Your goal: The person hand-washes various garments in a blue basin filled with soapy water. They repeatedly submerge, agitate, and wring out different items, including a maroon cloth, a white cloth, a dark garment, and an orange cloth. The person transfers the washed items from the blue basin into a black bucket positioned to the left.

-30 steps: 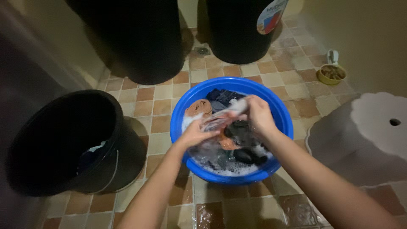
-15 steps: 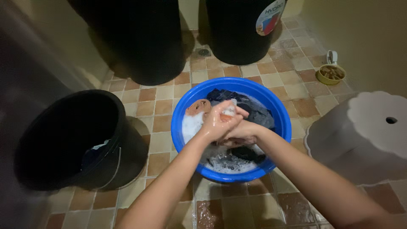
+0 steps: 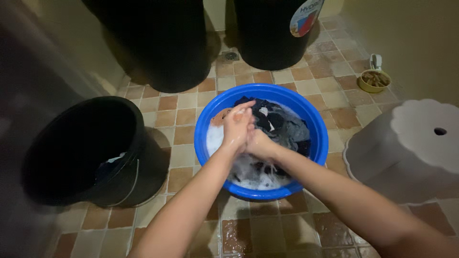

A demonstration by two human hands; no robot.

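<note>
Blue plastic makes the basin (image 3: 315, 125), which sits on the wet tiled floor (image 3: 181, 102) and holds suds, water and a heap of dark laundry (image 3: 282, 126). Over its left half the two hands press together. The left hand (image 3: 237, 125) lies on top, fingers curled and nearly closed around something pale and soapy; what it grips is too hidden to name, though it looks like a bit of cloth. The right hand (image 3: 259, 143) sits just under and against it, fingers folded in out of sight, so I cannot tell how tightly it grips. An orange piece (image 3: 219, 117) shows at the basin's left edge, touching the foam.

A black bucket (image 3: 71, 153) stands near the basin's left side, tipped a little, with something dark and a pale scrap inside. Two tall black bins (image 3: 162, 43) (image 3: 272, 33) stand beyond the basin against the wall, with a floor drain (image 3: 231, 56) between them. A white stool (image 3: 406, 148) stands close on the right. Farther off, by the wall, is a small yellow bowl (image 3: 374, 81) with brown contents. Both forearms cross the near rim of the basin and hide part of the suds.
</note>
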